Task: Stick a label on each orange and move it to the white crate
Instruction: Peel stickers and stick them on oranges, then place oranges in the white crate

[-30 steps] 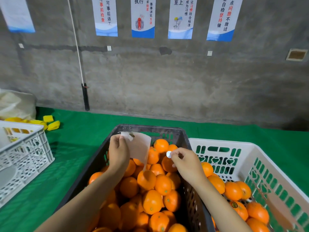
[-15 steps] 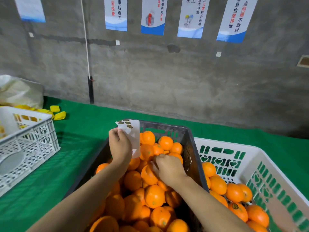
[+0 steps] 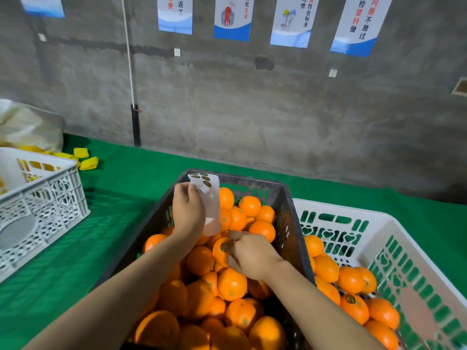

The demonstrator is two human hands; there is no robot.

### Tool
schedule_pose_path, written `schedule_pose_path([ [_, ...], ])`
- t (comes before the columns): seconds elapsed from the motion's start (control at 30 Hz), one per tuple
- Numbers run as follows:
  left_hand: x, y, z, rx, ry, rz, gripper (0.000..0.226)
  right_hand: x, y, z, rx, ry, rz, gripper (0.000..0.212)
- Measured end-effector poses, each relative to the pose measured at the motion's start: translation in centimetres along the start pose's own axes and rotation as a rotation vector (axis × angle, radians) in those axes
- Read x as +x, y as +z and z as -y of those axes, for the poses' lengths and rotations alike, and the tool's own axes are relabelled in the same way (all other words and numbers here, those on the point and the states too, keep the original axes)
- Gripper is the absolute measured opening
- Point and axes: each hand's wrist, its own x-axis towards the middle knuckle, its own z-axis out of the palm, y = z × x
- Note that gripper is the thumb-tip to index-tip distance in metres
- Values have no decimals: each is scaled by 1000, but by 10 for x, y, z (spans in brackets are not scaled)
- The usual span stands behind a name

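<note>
A: Where are the crates?
B: I see the black crate in the middle, heaped with oranges; the white crate on its right is cut off by the frame.
A: Hands?
B: The left hand pinches the label sheet above the fruit. The right hand curls round one orange in the black crate; its fingertips are hidden.

Black crate perforated plastic; white crate plastic; oranges glossy, dimpled; wall rough concrete.
</note>
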Motion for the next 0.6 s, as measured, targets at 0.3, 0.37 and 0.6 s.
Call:
schedule_pose_path([
  [0.3,-6,2,2,55,24,49,13,-7,3,-3,-97,-25,127,58],
  [0.37,-6,2,3,62,20,55,14,-8,7,-2,-107,-11,182,75],
  [0.6,-4,2,7,86,14,80,14,-2,14,-3,-43,74,307,95],
])
